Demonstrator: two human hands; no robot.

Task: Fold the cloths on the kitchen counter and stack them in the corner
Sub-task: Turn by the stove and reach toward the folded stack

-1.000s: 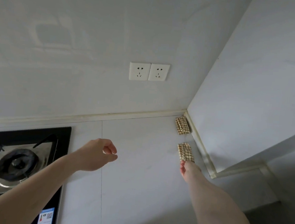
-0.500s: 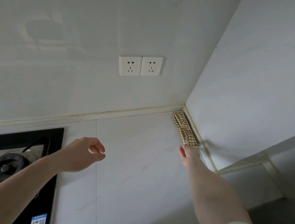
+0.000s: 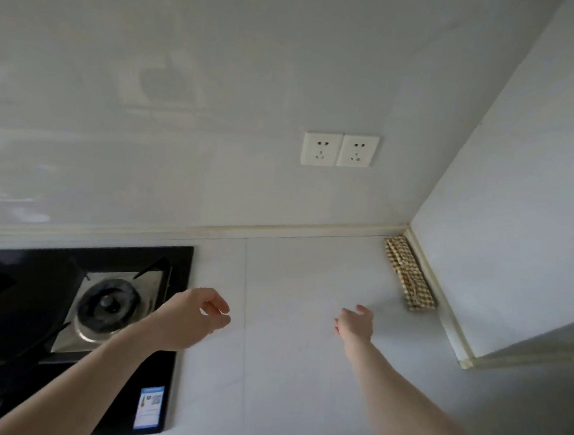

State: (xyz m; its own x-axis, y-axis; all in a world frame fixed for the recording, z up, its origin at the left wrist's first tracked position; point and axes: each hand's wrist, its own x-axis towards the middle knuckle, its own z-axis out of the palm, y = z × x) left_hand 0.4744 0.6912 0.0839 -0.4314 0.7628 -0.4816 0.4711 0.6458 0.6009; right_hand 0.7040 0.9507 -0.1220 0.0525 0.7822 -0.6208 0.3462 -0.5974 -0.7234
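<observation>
Right hand empty, apart from folded cloths in counter corner.

Both my bare arms reach forward, hands holding nothing.

My left hand hovers just right of the black glass gas hob, wrist bent, fingers loosely curled toward the thumb. My right hand hangs well to the right of that hob, fingers relaxed and slightly spread, forearm stretched straight out.

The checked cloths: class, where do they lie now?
In the head view, the checked cloths lie far right on the counter, in the corner along the side wall.
</observation>
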